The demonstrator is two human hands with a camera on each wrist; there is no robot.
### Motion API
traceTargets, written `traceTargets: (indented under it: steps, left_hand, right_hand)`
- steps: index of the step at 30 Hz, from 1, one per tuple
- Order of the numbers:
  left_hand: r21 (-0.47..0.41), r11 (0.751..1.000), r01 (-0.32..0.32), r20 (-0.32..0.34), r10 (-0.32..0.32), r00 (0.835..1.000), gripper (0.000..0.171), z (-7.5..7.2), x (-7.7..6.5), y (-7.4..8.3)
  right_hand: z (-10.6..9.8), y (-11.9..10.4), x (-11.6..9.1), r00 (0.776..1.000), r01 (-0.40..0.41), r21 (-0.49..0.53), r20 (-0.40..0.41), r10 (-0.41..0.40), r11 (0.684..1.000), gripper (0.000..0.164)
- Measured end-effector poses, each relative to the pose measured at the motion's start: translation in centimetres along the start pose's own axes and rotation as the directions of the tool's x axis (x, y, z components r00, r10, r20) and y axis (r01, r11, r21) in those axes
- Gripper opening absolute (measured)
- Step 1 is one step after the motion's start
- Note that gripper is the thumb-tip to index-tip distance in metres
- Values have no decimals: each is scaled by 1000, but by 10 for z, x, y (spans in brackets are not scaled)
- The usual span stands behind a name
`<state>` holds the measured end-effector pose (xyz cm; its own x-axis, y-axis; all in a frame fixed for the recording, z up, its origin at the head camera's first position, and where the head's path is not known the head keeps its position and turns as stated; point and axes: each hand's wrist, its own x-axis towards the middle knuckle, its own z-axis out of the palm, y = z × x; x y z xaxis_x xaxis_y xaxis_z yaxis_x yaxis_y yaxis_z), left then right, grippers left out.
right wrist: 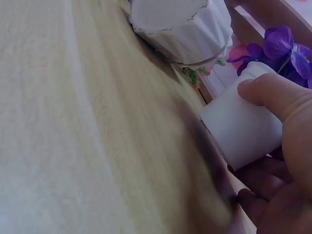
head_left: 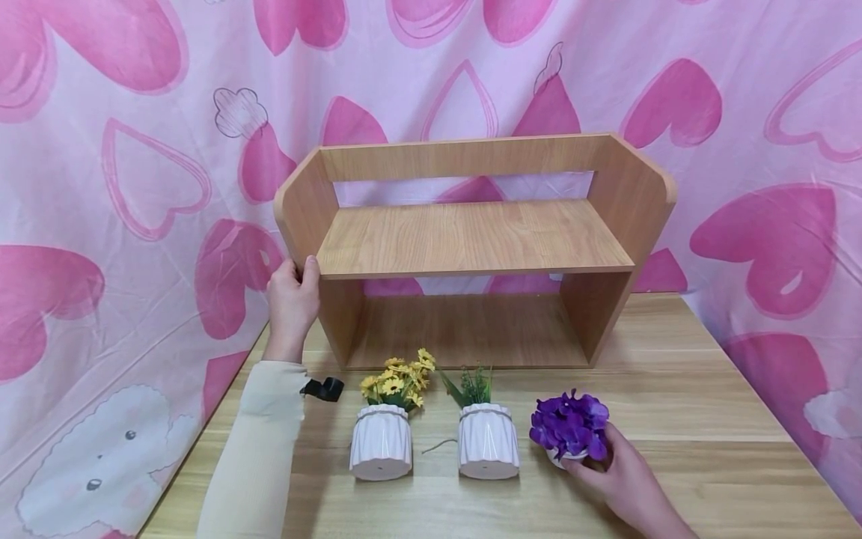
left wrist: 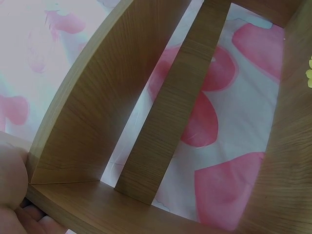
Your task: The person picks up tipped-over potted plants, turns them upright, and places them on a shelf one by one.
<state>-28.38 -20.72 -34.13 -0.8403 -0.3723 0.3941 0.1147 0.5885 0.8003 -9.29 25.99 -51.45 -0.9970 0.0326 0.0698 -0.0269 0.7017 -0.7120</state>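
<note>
My left hand (head_left: pixel 293 299) grips the front edge of the left side panel of a two-tier wooden shelf (head_left: pixel 471 238), thumb in front. In the left wrist view its fingers (left wrist: pixel 41 222) curl behind the panel. At the right, my right hand (head_left: pixel 626 475) holds a small white pot (right wrist: pixel 243 126) with purple flowers (head_left: pixel 569 423). The right wrist view shows the thumb on one side of this pot and the fingers around the other, with its base near the tabletop. Both shelf tiers have nothing on them.
Two ribbed white pots stand before the shelf: one with yellow flowers (head_left: pixel 393 382), one with green leaves (head_left: pixel 475 385). A thin string (head_left: pixel 439 445) lies between them on the wooden table (head_left: pixel 707 419). A pink heart-patterned curtain (head_left: pixel 774 247) hangs behind and at both sides.
</note>
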Motion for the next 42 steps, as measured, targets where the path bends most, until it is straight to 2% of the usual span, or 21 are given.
traceTargets:
  steps: [4, 11, 15, 22, 26, 31, 42]
  left_hand:
    - [-9, 1000, 6, 5, -6, 1000, 48, 0, 0, 1]
    - [-27, 999, 26, 24, -25, 999, 50, -1, 1, 2]
    - [-30, 998, 55, 43, -53, 998, 51, -1, 1, 2]
    - [-49, 995, 89, 70, -85, 994, 53, -2, 1, 3]
    - [-40, 996, 75, 57, -73, 996, 52, -2, 1, 3]
    - [-21, 999, 45, 32, -44, 999, 51, -1, 0, 3]
    - [-38, 998, 52, 43, -50, 998, 50, 0, 1, 1]
  right_hand:
    - [1, 1, -2, 1000, -1, -15, 10, 1, 1000, 92]
    - [3, 4, -5, 999, -19, 37, 46, 17, 999, 102]
    - [4, 6, -7, 1000, 7, 31, 22, -7, 1000, 97]
    - [3, 8, -8, 999, -35, 42, 43, 33, 999, 97]
    - [6, 9, -9, 1000, 14, 118, -15, -13, 993, 87]
    - [10, 11, -10, 995, 86, 233, -66, -72, 969, 80]
    - [8, 10, -10, 1000, 18, 195, -29, -12, 981, 84]
